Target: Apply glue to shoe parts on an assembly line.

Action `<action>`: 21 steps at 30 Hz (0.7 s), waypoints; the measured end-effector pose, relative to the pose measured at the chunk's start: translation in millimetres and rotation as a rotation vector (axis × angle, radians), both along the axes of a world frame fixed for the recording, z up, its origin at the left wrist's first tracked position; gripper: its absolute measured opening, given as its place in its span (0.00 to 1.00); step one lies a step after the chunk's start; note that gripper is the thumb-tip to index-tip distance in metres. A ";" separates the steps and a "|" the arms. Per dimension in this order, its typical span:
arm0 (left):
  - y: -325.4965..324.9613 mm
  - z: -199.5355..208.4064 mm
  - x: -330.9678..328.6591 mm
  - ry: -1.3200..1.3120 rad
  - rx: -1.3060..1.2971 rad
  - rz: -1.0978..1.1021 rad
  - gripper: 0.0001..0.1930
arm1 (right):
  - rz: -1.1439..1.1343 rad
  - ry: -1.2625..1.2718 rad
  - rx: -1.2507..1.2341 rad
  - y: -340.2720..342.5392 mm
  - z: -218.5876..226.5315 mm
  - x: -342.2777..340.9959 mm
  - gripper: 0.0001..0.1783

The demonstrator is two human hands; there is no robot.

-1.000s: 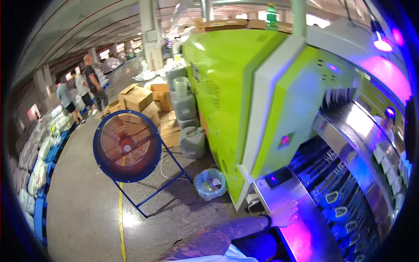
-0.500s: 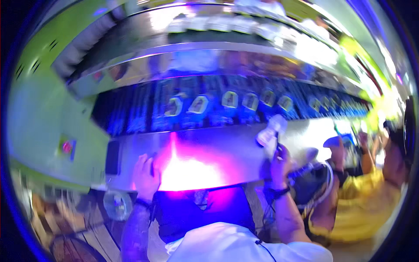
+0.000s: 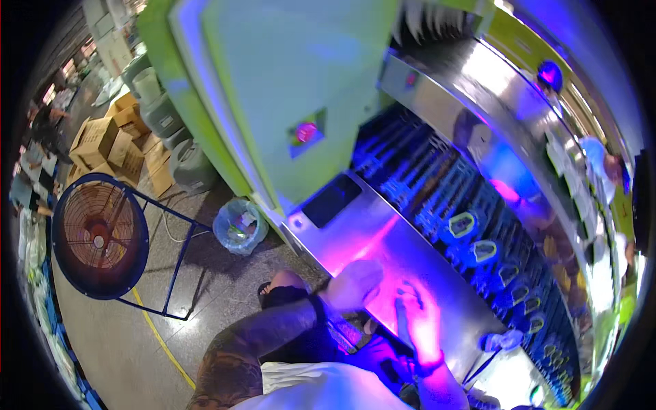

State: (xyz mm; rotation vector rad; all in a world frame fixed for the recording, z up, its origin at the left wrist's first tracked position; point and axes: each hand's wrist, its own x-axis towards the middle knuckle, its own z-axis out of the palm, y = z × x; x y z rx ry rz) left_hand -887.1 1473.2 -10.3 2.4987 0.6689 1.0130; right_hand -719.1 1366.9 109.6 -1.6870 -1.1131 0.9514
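My left hand [image 3: 352,283] is smeared by motion over the near edge of a metal bench [image 3: 447,290]; its fingers and anything in them cannot be made out. Close beside it, my right hand [image 3: 422,318] hovers above the bench in strong pink-violet light. Its fingers look apart, and a dark strip along its thumb side is too blurred to name. Farther right, a pale shoe [image 3: 502,340] lies on the bench by the conveyor, apart from both hands, with a thin dark line beside it.
Beyond the bench runs a dark roller conveyor [image 3: 417,178] carrying several blue shoe-like pieces with pale rims [image 3: 484,251]. A green machine panel [image 3: 294,82] stands ahead. Leftward are a lined bin [image 3: 240,227], a large floor fan [image 3: 100,236], cardboard boxes [image 3: 96,142] and grey drums [image 3: 191,166].
My view has swung left, bringing the fan, bin and boxes in. Both hands are now close together. My right hand, earlier at the pale shoe, is away from it.
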 end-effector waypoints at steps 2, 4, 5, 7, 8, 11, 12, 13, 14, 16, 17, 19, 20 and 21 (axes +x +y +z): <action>-42.9 -50.5 -19.6 -0.418 -1.530 -0.105 0.14 | 0.142 0.207 -0.096 55.8 -41.7 -20.7 0.26; -55.8 -34.9 -44.7 -0.359 -1.046 -0.080 0.15 | 0.042 0.260 -0.151 108.4 -104.1 -27.2 0.23; -66.9 -24.3 -87.9 -0.231 -0.602 -0.001 0.16 | -0.095 0.596 -0.198 136.8 -79.5 -72.5 0.17; -81.8 -21.2 -157.1 0.006 -0.339 0.196 0.18 | -0.150 0.716 -0.205 178.6 -105.5 -80.7 0.10; -97.4 -23.2 -194.9 0.076 -0.534 0.339 0.20 | -0.220 0.540 -0.363 202.9 -100.4 -99.4 0.13; -157.9 1.2 -294.7 0.185 -0.995 0.992 0.24 | -0.211 0.628 -0.571 242.0 -117.7 -113.8 0.19; -191.3 -0.4 -323.4 0.246 -1.119 1.128 0.26 | -0.315 0.507 -0.707 255.4 -121.7 -127.0 0.20; -215.8 -13.8 -346.5 0.215 -1.166 1.067 0.26 | -0.279 0.526 -0.773 271.5 -150.2 -93.0 0.23; -253.2 -22.4 -367.8 0.194 -1.241 1.047 0.26 | -0.339 0.373 -0.835 278.0 -146.0 -110.2 0.23; -272.0 -1.0 -406.9 0.191 -1.758 1.079 0.32 | -0.146 0.720 -0.776 281.2 -154.3 -59.9 0.17; -315.0 5.2 -416.7 0.145 -1.765 1.127 0.32 | -0.087 0.727 -0.652 272.5 -129.8 -94.4 0.14; -419.9 -54.8 -408.3 0.060 -1.678 1.224 0.35 | 0.277 0.922 -0.951 246.1 -75.4 -108.5 0.12; -431.8 -48.0 -407.6 0.019 -1.762 1.298 0.42 | 0.344 0.959 -1.127 227.3 -61.4 -106.8 0.11; -452.9 -41.2 -406.6 -0.296 -1.577 1.456 0.31 | 0.201 0.388 -0.728 189.1 -63.6 -109.2 0.11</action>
